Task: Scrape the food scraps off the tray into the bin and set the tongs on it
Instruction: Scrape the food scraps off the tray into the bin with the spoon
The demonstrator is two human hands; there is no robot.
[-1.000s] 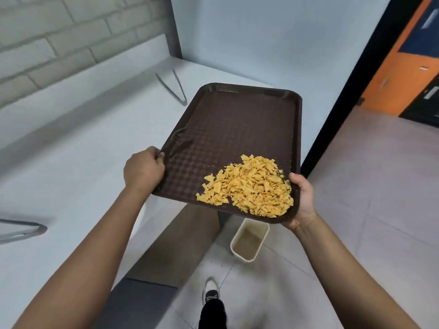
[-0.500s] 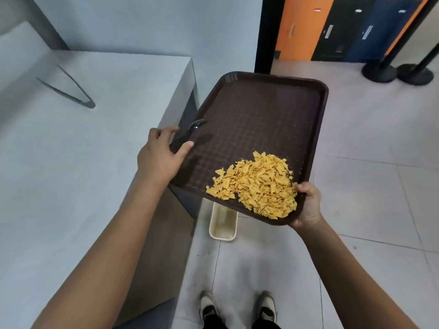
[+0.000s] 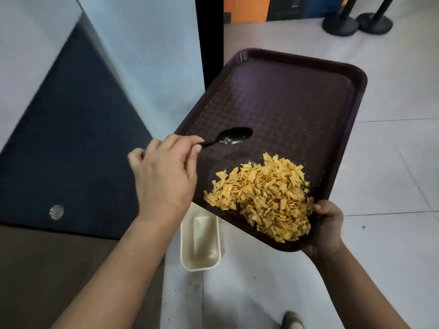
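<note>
Even indoor light, motion-blurred left edge

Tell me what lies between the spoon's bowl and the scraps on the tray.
Head view: only bare tray surface, with a few tiny crumbs, separates the spoon from the scraps.

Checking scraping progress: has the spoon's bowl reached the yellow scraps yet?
No: the black spoon sits on bare tray, clear of the scrap pile.

stanchion bases (image 3: 356, 23) far right | orange door (image 3: 244, 8) | shoe (image 3: 292, 320) on floor
</note>
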